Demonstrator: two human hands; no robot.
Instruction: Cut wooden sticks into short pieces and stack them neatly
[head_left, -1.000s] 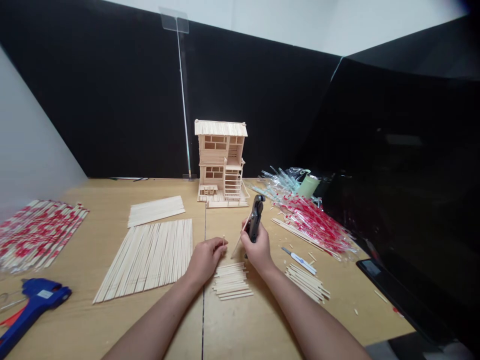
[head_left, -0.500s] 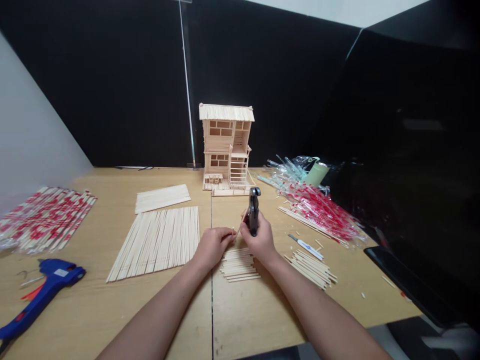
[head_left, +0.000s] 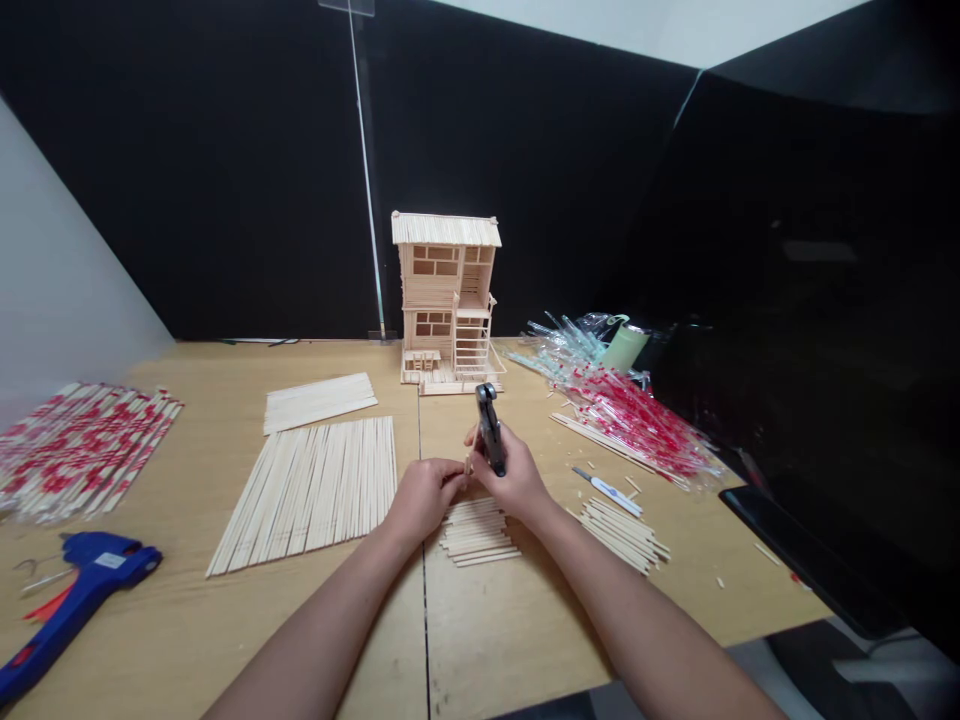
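My right hand (head_left: pixel 517 480) is closed around a dark metal hand tool (head_left: pixel 490 428), which stands up from the fist; its exact kind is not clear. Beside it, my left hand (head_left: pixel 426 498) has its thumb and fingers pinched on a thin wooden stick (head_left: pixel 469 464), mostly hidden by the fingers. The two hands almost meet. Just below them lies a row of short wooden sticks (head_left: pixel 480 532) on the table. Another pile of short sticks (head_left: pixel 622 535) is to the right of my right wrist, near a blue-and-white craft knife (head_left: pixel 616 496).
A two-storey stick house (head_left: pixel 448 300) stands at the back. Left are a large stick panel (head_left: pixel 315 490), a smaller panel (head_left: pixel 320 402), wrapped sticks (head_left: pixel 82 445) and a blue glue gun (head_left: pixel 90 575). Right are red-tipped packets (head_left: pixel 637 425), a green cylinder (head_left: pixel 625 349) and a black slab (head_left: pixel 810 560).
The tool in my right hand has tilted to the left, and that hand has moved slightly closer to my left fingers. The whole view has shifted a little.
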